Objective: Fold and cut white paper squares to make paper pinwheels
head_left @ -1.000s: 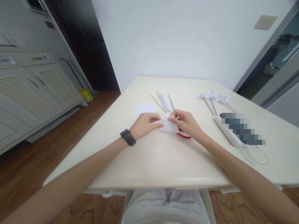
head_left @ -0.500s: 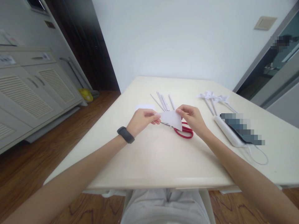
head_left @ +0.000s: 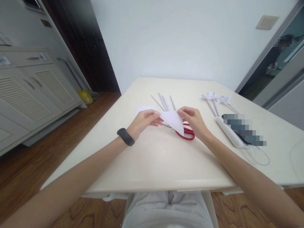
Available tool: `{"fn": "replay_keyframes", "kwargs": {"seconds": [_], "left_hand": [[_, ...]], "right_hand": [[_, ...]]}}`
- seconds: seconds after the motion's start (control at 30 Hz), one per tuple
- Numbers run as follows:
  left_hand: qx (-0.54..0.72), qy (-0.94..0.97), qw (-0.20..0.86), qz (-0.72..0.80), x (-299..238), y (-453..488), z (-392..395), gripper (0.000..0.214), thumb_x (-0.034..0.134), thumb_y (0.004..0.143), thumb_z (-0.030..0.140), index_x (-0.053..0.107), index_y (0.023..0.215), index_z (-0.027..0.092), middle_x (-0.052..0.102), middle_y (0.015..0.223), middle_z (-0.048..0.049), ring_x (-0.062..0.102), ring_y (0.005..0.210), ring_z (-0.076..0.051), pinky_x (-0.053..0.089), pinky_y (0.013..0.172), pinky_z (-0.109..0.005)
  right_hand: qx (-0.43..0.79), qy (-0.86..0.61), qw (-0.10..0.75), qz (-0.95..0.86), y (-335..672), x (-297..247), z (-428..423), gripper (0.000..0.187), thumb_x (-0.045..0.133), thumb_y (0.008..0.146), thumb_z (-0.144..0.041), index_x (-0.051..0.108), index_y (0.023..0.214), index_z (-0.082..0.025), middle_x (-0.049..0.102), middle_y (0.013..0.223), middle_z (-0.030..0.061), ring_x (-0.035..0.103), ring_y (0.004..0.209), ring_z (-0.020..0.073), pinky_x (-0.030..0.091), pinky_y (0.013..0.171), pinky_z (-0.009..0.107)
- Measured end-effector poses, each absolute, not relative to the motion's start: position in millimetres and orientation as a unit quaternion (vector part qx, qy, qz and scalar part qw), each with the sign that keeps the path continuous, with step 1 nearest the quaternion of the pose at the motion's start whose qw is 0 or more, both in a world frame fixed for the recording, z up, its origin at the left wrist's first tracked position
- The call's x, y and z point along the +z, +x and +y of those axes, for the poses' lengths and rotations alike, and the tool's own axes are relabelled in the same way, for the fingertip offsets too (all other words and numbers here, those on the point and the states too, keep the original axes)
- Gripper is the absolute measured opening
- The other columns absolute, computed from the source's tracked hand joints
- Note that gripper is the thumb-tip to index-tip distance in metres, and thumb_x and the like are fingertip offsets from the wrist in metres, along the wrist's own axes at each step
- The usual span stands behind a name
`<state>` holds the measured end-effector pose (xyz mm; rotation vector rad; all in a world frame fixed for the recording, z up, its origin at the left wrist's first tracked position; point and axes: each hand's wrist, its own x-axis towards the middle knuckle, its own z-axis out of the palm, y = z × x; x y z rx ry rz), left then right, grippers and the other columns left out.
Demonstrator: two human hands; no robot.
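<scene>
Between my two hands, above the table, is a small white sheet of paper with a slanted lower edge. My left hand pinches its left corner between thumb and fingers. The upper right corner is gripped by my right hand. Under the paper lies a pair of scissors with red handles, its blades partly covered. Several thin white paper sticks lie just beyond the paper, with one thicker stick beside them. Another white piece of paper rests flat behind my left hand.
On the right of the table lie white paper pinwheels on sticks. Nearer me is a white box-like stand with a blurred-out dark device and a cable. A louvred cabinet stands at the left.
The paper has turned slightly in my hands, and its face and pointed lower right corner show more. Both hands keep their hold. The whole view has shifted a little.
</scene>
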<state>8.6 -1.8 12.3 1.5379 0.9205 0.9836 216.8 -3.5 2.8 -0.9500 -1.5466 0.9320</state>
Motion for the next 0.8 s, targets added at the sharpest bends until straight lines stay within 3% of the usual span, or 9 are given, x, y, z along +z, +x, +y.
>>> {"fn": "replay_keyframes", "kwargs": {"seconds": [0.13,0.37,0.53,0.67,0.8], "left_hand": [[0.413,0.641,0.521,0.384,12.0,8.5,-1.6,0.024,0.060,0.076,0.037,0.062,0.074,0.013,0.065,0.075,-0.0056,0.063,0.074,-0.016,0.047,0.071,-0.027],[0.473,0.620,0.500,0.378,10.5,3.9,4.0,0.017,0.064,0.072,0.032,0.062,0.076,0.015,0.062,0.076,-0.0017,0.057,0.072,-0.013,0.045,0.066,-0.023],[0.389,0.644,0.546,0.369,6.8,10.8,-1.5,0.029,0.066,0.070,0.032,0.064,0.094,0.015,0.067,0.093,-0.0071,0.061,0.083,-0.020,0.046,0.076,-0.032],[0.350,0.658,0.561,0.361,8.7,13.6,-5.3,0.029,0.066,0.070,0.030,0.064,0.093,0.013,0.068,0.083,-0.0056,0.061,0.073,-0.017,0.046,0.069,-0.030],[0.341,0.662,0.544,0.386,13.9,10.2,-4.7,0.020,0.064,0.072,0.032,0.064,0.079,0.014,0.066,0.071,-0.0037,0.059,0.063,-0.015,0.045,0.059,-0.026]], "right_hand": [[0.424,-0.390,0.504,-0.643,215.8,3.7,-4.5,0.019,0.053,0.081,-0.032,0.060,0.073,-0.016,0.054,0.067,-0.0002,0.051,0.061,0.0106,0.043,0.055,0.021],[0.486,-0.352,0.346,-0.722,211.2,0.9,-8.3,0.019,0.056,0.080,-0.030,0.060,0.071,-0.014,0.057,0.064,0.0006,0.052,0.059,0.0103,0.042,0.059,0.023],[0.467,-0.353,0.386,-0.713,209.3,0.7,-11.3,0.020,0.054,0.082,-0.031,0.058,0.073,-0.015,0.056,0.062,0.0001,0.051,0.057,0.0101,0.042,0.058,0.024],[0.470,-0.354,0.427,-0.687,212.1,2.8,-10.3,0.020,0.055,0.082,-0.032,0.058,0.072,-0.015,0.057,0.062,-0.0001,0.050,0.055,0.0098,0.041,0.056,0.023],[0.462,-0.346,0.459,-0.675,214.0,6.2,-10.0,0.020,0.057,0.081,-0.032,0.057,0.070,-0.015,0.056,0.059,-0.0009,0.048,0.053,0.0092,0.040,0.054,0.023]]}}
